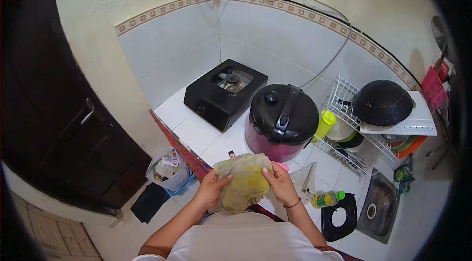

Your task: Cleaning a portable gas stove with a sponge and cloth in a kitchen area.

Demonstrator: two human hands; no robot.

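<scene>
A beige cloth with yellow-green stains is spread between my two hands, just in front of my body. My left hand grips its left edge, thumb on top. On the opposite edge, my right hand pinches the cloth in the same way. Behind the cloth, a small dark-topped item and a bit of something pink show, mostly covered. Beyond it stands a rice cooker with a black lid and pink body.
A black single-burner stove sits in the tiled corner. Rightward are a white dish rack with a black wok, a green-capped bottle, a black plate with a round hole and a sink. A waste bin stands on the floor.
</scene>
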